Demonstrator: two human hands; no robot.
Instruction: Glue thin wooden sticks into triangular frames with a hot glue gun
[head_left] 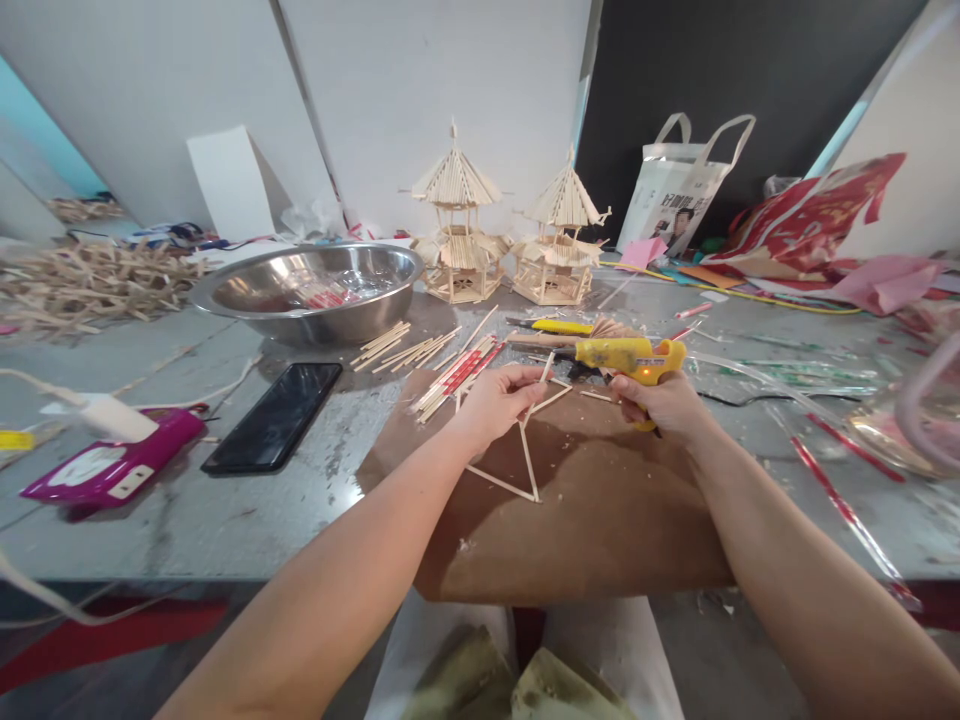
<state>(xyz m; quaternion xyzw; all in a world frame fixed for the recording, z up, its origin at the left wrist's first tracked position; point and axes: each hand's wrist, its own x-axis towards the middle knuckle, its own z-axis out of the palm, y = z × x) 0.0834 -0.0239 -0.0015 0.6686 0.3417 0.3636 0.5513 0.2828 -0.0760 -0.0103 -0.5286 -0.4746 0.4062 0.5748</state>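
Observation:
In my right hand [660, 400] is a yellow hot glue gun [626, 358], its nozzle pointing left and a small orange light glowing on its side. My left hand [501, 400] pinches a thin wooden stick [550, 368] just left of the nozzle. Beneath that hand, a frame of joined wooden sticks [529, 462] lies on a brown board [585, 540]; my hand and forearm hide part of it. Whether the pinched stick touches the frame, I cannot tell. Beside my left hand rests a bundle of sticks with red-printed wrapping [461, 375].
Two stick-built pavilions [457, 262] stand behind, right of a steel basin [262, 290]. A yellow utility knife [559, 327] lies past the glue gun. To the left are a black phone [274, 420], a purple power strip [120, 455] and a stick pile [97, 285]. A white bag [671, 200] stands back right.

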